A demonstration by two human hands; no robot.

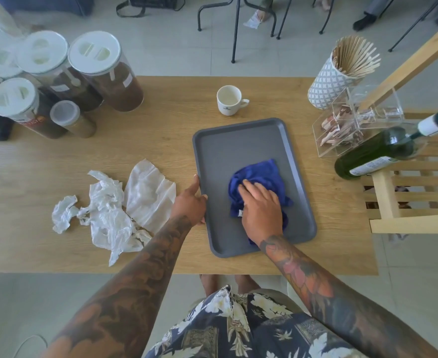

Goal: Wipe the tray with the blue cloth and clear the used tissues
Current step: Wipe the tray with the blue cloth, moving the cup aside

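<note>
A grey tray (241,140) lies on the wooden table, slightly turned. A crumpled blue cloth (259,174) rests on the tray's middle. My right hand (260,206) presses flat on the cloth, fingers pointing up-left. My left hand (190,202) grips the tray's left rim, thumb over the edge. Several crumpled white tissues (114,205) lie on the table just left of my left hand.
A white cup (229,99) stands behind the tray. Several lidded jars (93,68) crowd the back left. At the right stand a holder of wooden sticks (342,71), a clear sachet box (349,127), a green bottle (378,153) and a wooden rack (414,187).
</note>
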